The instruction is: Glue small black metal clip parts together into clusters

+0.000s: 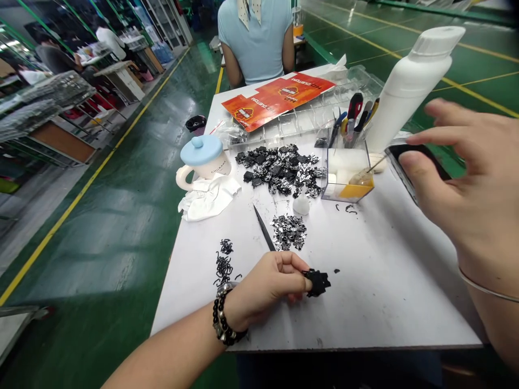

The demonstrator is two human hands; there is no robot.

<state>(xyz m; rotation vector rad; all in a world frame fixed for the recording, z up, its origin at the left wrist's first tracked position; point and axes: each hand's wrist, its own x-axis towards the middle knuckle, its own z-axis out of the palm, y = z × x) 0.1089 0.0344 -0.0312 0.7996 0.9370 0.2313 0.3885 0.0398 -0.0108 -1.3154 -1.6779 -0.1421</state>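
My left hand (267, 283) rests on the white table (385, 292) with its fingers pinched on a small black badge-like part (318, 282), and a thin black pick (264, 228) sticks out past its knuckles. My right hand (466, 194) is raised at the right, fingers spread, touching a black phone (409, 162) near the table's right edge. A small heap of silver-black parts (288, 231) lies just beyond my left hand. A bigger pile of the same parts (281, 168) lies farther back.
A mug with a blue lid (203, 159) stands on a white cloth (208, 197) at the left. A clear box of tools (347, 167), a tall white bottle (409, 81) and orange cartons (278, 98) sit behind. Small black clips (224, 262) lie near my wrist. A person in a light blue shirt (255, 38) sits beyond the table.
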